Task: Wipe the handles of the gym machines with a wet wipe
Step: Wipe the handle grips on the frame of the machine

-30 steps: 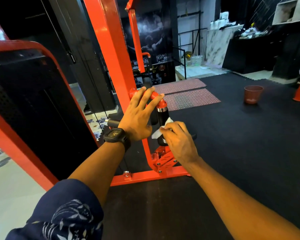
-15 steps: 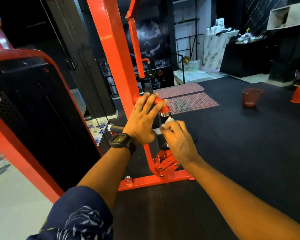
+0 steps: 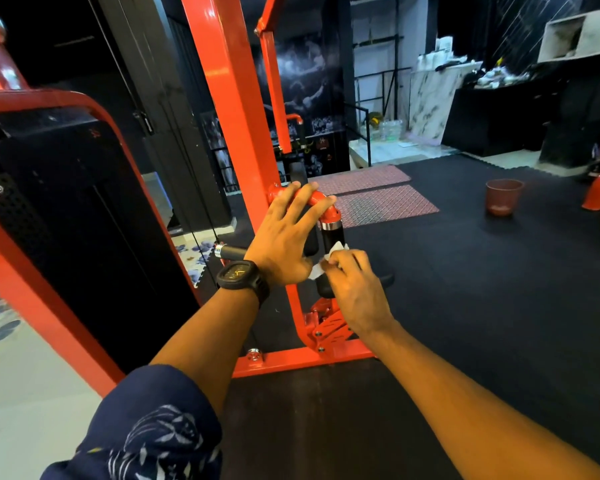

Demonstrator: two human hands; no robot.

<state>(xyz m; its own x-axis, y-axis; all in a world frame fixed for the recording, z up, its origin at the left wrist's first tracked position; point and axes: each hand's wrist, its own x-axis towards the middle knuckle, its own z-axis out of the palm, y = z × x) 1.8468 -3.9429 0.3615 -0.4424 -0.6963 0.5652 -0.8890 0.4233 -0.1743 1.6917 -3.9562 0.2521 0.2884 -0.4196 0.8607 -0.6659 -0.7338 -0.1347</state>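
Observation:
A black upright handle grip (image 3: 332, 235) hangs from a bent red tube (image 3: 317, 199) on the red gym machine. My right hand (image 3: 355, 291) pinches a white wet wipe (image 3: 328, 259) against the lower half of that grip. My left hand (image 3: 286, 237), with a black watch at the wrist, rests flat with spread fingers on the red tube above the grip. A second black handle (image 3: 231, 252) with a chrome end sticks out to the left, behind my left wrist. The lower end of the upright grip (image 3: 325, 289) shows below my fingers.
The machine's red upright post (image 3: 229, 98) and base bar (image 3: 291, 362) stand right in front of me. A black weight-stack guard in a red frame (image 3: 66, 220) fills the left. A reddish bucket (image 3: 503, 196) sits on the black rubber floor at the right, beyond two patterned mats (image 3: 378, 202).
My right hand has slid the wipe slightly along the upright grip. My left hand stays on the red tube. The view has shifted a little to the right.

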